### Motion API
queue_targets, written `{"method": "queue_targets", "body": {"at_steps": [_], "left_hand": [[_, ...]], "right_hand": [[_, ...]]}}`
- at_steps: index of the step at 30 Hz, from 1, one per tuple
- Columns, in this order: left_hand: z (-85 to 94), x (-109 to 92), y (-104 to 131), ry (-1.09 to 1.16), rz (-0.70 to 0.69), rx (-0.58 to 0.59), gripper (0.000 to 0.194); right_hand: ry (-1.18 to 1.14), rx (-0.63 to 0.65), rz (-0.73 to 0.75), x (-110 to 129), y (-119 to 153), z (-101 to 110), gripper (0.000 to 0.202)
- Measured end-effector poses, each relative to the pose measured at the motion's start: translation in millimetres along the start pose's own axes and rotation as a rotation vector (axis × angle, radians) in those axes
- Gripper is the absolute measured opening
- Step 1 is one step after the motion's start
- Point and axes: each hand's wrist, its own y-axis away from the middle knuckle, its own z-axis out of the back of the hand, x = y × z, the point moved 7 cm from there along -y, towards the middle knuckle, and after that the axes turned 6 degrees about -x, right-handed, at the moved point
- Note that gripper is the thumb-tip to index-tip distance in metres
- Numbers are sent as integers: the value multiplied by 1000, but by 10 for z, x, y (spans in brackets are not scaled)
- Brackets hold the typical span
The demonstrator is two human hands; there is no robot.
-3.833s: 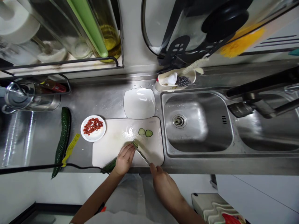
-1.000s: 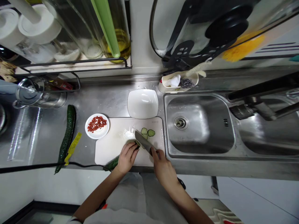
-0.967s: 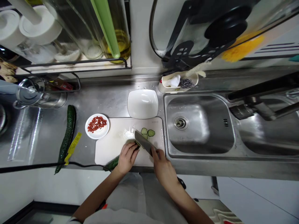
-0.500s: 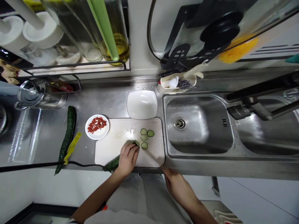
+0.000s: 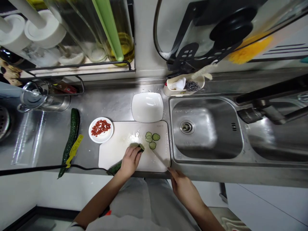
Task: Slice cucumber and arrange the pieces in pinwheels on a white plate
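A: How does the cucumber look?
B: Dark green and bumpy, with a pale, wet-looking cut face. It lies slantwise on the white cutting board, its uncut end at the board's near edge.
A: And the hands?
B: The left hand is curled over the cucumber, grasping it just behind the cut face and hiding its middle. The right hand is closed round the knife, though the handle is hidden in it. The blade slants over the board, well clear of the cut face, its tip at the lowest of the cucumber slices; I can't tell whether they touch.
A: What's around?
B: A squarish white dish meets the board's far edge. A small round dish with red berries sits over the far left corner. Further left on the steel desk lies a second cucumber, its near end past the desk's edge. The sink is to the right.
A: Anything in the way?
B: A black cord with a yellow tag crosses that second cucumber and runs to the held one's near end.
A: What's different?
B: Four slices now, against two in the earliest view. Half a second ago the lowest lay apart, by the cut face; now it's closer to the others.
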Motion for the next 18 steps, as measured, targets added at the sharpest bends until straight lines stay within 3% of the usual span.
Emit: {"method": "queue_targets", "body": {"at_steps": [10, 18], "left_hand": [[-48, -27, 51, 10, -49, -21, 29], [-48, -61, 74, -38, -105, -40, 28]], "right_hand": [[232, 3, 78, 623, -111, -47, 48], [257, 21, 116, 704, -63, -100, 53]]}}
